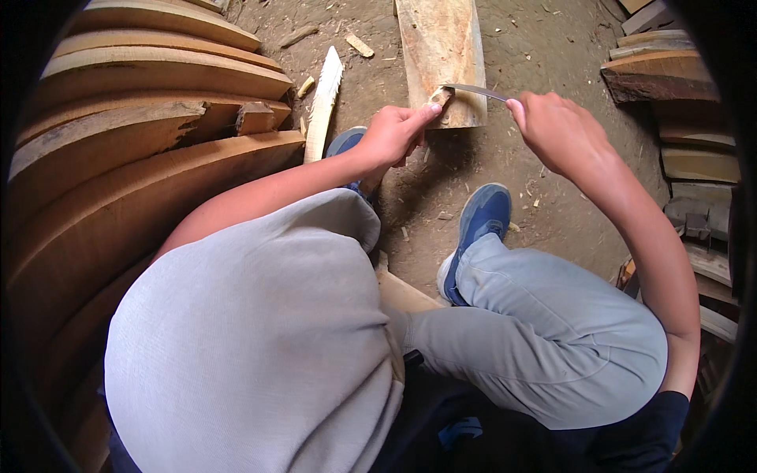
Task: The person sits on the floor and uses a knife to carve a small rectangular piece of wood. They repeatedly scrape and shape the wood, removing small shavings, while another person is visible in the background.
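My left hand (397, 135) is closed, its thumb and fingers pinching a small piece of wood (442, 96) over the near end of a pale plank (441, 47). From the right, my right hand (561, 132) grips a knife (478, 91) whose handle is hidden in the fist. The thin, slightly curved blade points left, and its tip meets the top of the small wood piece. Whether the blade is cutting in or only resting there I cannot tell. Beneath both hands lies the brown earth floor.
Thick curved boards (158, 71) are stacked along the left. More cut wood (698, 158) is piled at the right. A pale splintered strip (323, 102) lies left of the plank, with chips (359, 46) scattered around. My blue shoes (482, 217) stand near the plank's end.
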A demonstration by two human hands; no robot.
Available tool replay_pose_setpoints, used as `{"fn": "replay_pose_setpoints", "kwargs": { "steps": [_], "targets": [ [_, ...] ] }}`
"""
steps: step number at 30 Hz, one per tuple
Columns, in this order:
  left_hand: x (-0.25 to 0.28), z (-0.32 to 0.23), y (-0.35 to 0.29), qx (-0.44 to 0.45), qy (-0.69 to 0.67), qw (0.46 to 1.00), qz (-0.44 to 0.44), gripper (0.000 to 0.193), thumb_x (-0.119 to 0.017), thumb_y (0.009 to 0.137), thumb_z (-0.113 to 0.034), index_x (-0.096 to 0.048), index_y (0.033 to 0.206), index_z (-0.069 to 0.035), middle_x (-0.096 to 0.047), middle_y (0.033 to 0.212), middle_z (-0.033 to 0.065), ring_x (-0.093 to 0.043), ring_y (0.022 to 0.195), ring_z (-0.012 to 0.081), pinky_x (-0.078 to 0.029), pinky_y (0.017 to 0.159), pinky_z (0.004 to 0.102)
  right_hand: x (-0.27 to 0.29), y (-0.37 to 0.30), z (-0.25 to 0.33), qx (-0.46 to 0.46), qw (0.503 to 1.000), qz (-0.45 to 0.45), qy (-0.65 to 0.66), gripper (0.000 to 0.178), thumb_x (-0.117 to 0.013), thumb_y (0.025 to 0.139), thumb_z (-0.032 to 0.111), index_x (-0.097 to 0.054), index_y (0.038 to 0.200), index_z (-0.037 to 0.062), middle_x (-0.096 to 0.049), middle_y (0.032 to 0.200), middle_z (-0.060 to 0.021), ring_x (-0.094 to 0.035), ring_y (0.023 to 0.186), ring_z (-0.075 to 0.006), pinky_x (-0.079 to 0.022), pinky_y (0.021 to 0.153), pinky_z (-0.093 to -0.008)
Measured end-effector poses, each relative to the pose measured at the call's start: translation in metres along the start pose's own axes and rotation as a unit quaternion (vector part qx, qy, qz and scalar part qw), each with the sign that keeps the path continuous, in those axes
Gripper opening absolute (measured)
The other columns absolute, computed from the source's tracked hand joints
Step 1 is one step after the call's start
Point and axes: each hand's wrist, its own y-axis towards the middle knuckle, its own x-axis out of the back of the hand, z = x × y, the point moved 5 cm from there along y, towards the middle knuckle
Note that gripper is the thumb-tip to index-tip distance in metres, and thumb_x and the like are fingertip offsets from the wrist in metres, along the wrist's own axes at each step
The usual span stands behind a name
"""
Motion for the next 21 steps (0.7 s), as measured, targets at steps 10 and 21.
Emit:
{"fn": "replay_pose_setpoints", "kwargs": {
  "steps": [10, 21],
  "targets": [
    [-0.005, -0.001, -0.003, 0.060, 0.019, 0.998, -0.001, 0.060, -0.051, 0.091, -0.055, -0.049, 0.057, -0.005, -0.043, 0.045, 0.0034, -0.040, 0.032, 0.0139, -0.030, 0.031, 0.0307, -0.005, 0.004, 0.005, 0.015, 1.000, 0.012, -0.020, 0.041, -0.036, 0.098, 0.027, -0.066, 0.092, -0.0009, -0.066, 0.091, -0.0219, -0.064, 0.088, -0.0394, -0.050, 0.080, -0.0483],
    [-0.006, 0.004, 0.002, 0.030, 0.031, 0.999, -0.024, 0.053, -0.052, 0.091, -0.055, -0.047, 0.060, -0.012, -0.039, 0.051, -0.0026, -0.033, 0.040, 0.0072, -0.024, 0.036, 0.0258, 0.004, 0.004, 0.008, 0.005, 0.998, 0.041, -0.050, 0.040, -0.037, 0.097, 0.024, -0.066, 0.091, -0.0021, -0.066, 0.092, -0.0226, -0.064, 0.087, -0.0393, -0.051, 0.080, -0.0484]
  ]
}}
